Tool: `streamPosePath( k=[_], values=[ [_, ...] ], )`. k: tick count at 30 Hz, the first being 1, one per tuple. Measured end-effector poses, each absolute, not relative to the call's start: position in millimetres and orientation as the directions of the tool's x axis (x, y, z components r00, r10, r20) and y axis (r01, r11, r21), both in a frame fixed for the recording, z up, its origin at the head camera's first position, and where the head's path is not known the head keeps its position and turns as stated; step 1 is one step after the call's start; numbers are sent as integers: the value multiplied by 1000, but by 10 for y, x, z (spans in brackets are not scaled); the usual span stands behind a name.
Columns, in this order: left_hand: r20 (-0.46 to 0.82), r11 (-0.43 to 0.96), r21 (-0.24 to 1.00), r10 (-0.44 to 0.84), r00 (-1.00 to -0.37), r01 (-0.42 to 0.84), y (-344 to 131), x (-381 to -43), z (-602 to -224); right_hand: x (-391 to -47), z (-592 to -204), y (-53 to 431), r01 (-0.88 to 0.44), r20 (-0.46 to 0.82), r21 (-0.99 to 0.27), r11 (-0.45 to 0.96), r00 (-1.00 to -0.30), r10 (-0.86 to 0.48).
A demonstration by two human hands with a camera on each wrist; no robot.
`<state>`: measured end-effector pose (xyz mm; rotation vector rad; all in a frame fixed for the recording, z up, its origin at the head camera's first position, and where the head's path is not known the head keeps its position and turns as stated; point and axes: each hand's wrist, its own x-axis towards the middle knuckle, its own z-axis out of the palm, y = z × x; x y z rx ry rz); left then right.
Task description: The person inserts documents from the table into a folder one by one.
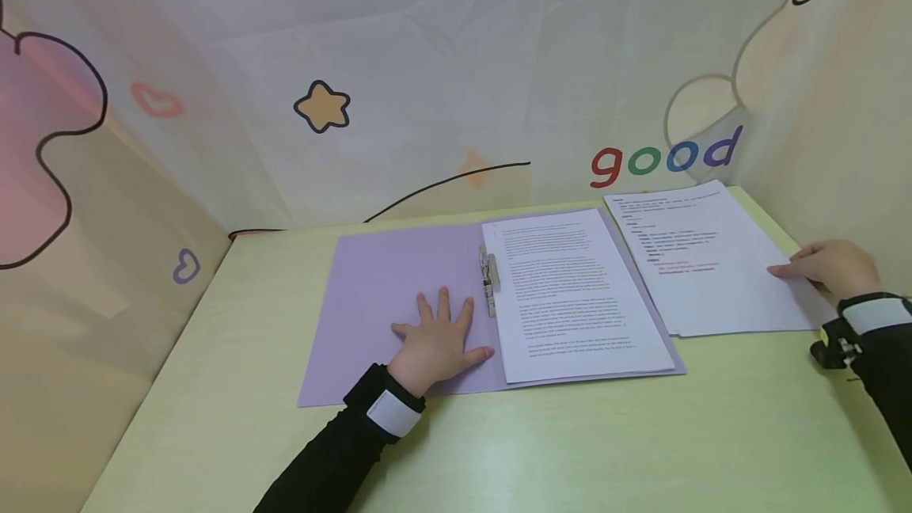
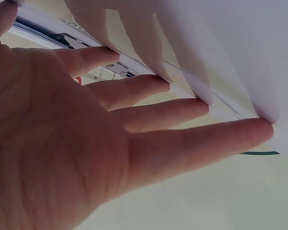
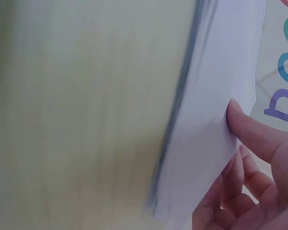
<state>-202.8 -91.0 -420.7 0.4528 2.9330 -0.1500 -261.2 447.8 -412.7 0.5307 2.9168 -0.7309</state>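
Observation:
An opened purple folder (image 1: pixel 399 275) lies on the table, with a metal clip (image 1: pixel 488 279) along its fold. Printed sheets (image 1: pixel 570 299) cover its right half. My left hand (image 1: pixel 433 345) rests with fingers spread on the bare left cover; in the left wrist view its fingertips (image 2: pixel 265 128) touch the cover. To the right of the folder lies a stack of paper (image 1: pixel 712 291), printed in black with a few red lines. My right hand (image 1: pixel 830 269) pinches the right edge of that stack, the thumb (image 3: pixel 249 125) on top and the other fingers beneath.
The pale yellow-green table (image 1: pixel 606 450) meets a printed cloth backdrop (image 1: pixel 442 101) at the back and sides. Colourful "good" lettering (image 1: pixel 666 157) stands on the cloth behind the paper stack. Black sleeves with white wrist straps (image 1: pixel 394 413) cover both forearms.

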Motion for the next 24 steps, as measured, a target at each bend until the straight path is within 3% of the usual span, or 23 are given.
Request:
streamPosePath(
  k=[24],
  values=[
    [-189, 949, -79, 285, -940, 304, -894, -2011, -4177, -2553, -4113, 4434, 299, -50, -393, 870, -951, 304]
  ],
)
